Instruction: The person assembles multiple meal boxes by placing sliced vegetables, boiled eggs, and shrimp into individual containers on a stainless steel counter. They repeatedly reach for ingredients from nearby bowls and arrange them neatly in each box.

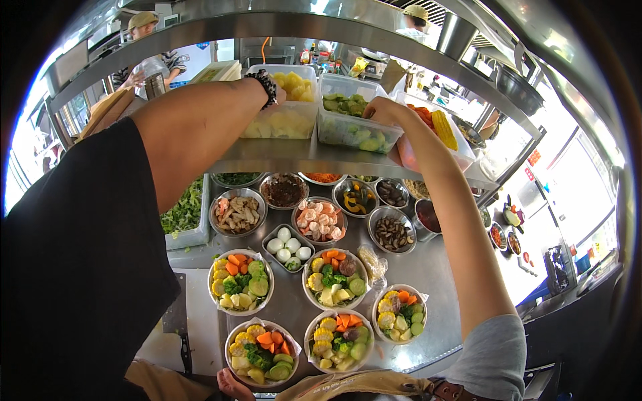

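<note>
My right hand (pixel 388 112) reaches up to the shelf. Its bent fingers dip over the wall of a clear tub (pixel 358 134) of cucumber slices; what they grip is hidden. Low in the picture, my left hand (pixel 235 387) is partly cut off, its fingers loosely curved and apart beside the nearest bowl (pixel 233 357) of corn, carrot, broccoli, cucumber and potato. Several similar bowls stand near it, including one at the right (pixel 422 321). From the left, a co-worker's bare forearm (pixel 200 120) extends to a tub (pixel 281 127) of potato chunks; that hand is mostly hidden.
Under the shelf edge (pixel 321 164) are steel bowls of shrimp (pixel 319 222), chicken (pixel 231 218) and mushrooms (pixel 393 234). Peeled eggs (pixel 289 247) fill a small tray. A knife (pixel 185 351) rests at left. A carrot and corn tub (pixel 438 130) is at right. Two people stand beyond the shelf.
</note>
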{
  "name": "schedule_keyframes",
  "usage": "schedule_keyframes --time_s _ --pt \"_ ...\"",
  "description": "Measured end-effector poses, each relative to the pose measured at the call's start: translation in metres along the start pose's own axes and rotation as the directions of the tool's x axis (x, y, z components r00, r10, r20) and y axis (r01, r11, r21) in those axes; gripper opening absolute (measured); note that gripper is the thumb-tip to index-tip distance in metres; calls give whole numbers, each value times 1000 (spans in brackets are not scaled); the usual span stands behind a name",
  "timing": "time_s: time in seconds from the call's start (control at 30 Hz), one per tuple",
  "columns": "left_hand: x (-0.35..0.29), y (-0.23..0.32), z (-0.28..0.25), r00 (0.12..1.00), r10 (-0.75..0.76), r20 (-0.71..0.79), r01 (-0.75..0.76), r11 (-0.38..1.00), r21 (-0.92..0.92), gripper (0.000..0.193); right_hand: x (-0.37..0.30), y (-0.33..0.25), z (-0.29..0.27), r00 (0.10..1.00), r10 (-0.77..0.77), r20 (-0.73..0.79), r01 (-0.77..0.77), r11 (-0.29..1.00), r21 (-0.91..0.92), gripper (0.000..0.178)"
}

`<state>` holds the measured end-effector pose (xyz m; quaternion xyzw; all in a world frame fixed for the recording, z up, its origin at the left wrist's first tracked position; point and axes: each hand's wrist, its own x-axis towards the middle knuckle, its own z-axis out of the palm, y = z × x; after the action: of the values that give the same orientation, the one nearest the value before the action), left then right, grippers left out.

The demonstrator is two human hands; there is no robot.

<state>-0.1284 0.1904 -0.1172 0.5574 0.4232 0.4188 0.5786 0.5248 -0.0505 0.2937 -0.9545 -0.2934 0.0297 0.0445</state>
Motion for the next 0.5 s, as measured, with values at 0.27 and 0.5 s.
schedule_keyframes --time_s 0.27,0.5 --pt "-5 29 12 1000 -9 10 8 997 72 22 -67 2 -16 836 51 -546 322 761 564 22" --pt "-1 26 4 994 65 92 -86 967 242 25 -313 -9 87 880 -41 -473 368 687 626 22"
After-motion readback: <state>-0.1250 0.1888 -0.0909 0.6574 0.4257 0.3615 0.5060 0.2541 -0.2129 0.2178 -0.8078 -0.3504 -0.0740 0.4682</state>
